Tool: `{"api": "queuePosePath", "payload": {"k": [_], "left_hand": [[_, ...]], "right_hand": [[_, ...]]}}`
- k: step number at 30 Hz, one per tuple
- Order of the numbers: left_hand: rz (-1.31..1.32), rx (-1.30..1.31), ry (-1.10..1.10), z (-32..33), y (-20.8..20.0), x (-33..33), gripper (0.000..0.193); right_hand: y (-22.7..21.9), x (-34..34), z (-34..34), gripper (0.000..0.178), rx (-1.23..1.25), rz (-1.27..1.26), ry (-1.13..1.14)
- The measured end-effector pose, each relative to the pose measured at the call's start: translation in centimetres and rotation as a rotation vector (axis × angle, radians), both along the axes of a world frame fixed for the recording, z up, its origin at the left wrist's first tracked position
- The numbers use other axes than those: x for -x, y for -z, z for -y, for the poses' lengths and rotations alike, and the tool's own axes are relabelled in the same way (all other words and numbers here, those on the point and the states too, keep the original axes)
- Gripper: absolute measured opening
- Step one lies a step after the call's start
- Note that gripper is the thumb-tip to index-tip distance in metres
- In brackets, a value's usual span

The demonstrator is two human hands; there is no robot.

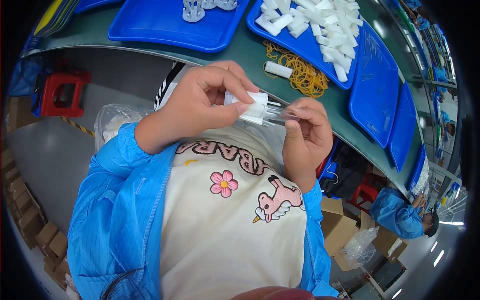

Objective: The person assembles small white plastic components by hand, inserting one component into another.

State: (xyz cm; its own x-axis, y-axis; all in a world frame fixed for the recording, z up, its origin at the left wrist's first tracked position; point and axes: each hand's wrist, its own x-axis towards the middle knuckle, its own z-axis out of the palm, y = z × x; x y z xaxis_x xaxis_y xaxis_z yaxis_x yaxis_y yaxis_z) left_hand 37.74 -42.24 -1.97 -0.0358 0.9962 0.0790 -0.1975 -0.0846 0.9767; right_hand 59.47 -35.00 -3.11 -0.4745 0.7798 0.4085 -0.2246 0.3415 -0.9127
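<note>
In front of my chest, my left hand (202, 100) grips a small white plastic part (256, 106) between thumb and fingers. Thin prongs stick out from its right side. My right hand (307, 137) pinches a clear plastic piece (277, 114) at its right end. The clear piece reaches to the white part's right side; whether it sits inside cannot be made out. Just beyond my hands, a white block (278, 69) lies at the edge of a heap of yellow rubber bands (306, 75) on the green table (235, 59).
A blue tray (312, 52) holds a pile of white blocks (327, 25). Another blue tray (165, 37) holds grey-white plastic parts (194, 11). More blue trays (372, 95) line the table's right. A red stool (64, 92) stands at left; cardboard boxes (340, 227) and a co-worker (400, 212) are at right.
</note>
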Motion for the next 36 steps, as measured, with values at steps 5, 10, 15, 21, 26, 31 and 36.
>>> {"api": "queuePosePath", "payload": {"k": [5, 10, 15, 21, 26, 31, 36], "left_hand": [[0.028, -0.008, 0.004, -0.04, 0.07, -0.02, 0.013], [0.033, -0.006, -0.01, 0.04, -0.07, -0.04, 0.013], [0.053, -0.005, -0.022, 0.08, -0.07, -0.08, 0.013], [0.054, -0.013, -0.018, 0.01, -0.26, -0.11, 0.014], [0.083, -0.01, -0.019, 0.03, -0.21, -0.15, 0.015], [0.081, -0.007, 0.007, 0.14, -0.29, -0.02, 0.015], [0.179, -0.058, 0.144, 0.18, -0.43, 0.18, 0.025]], "right_hand": [[-0.08, 0.01, 0.01, 0.024, 0.05, -0.022, -0.01], [-0.01, -0.01, 0.1, 0.024, 0.068, -0.039, -0.01], [0.01, 0.12, -0.02, 0.023, 0.016, -0.037, -0.013], [-0.57, 0.14, 0.06, 0.022, 0.062, 0.006, 0.017], [-0.57, 0.29, 0.0, 0.021, 0.083, 0.003, 0.016], [-0.26, 0.29, -0.1, 0.023, 0.084, -0.02, -0.013], [-0.47, 0.21, 0.08, 0.023, 0.086, -0.036, 0.046]]}}
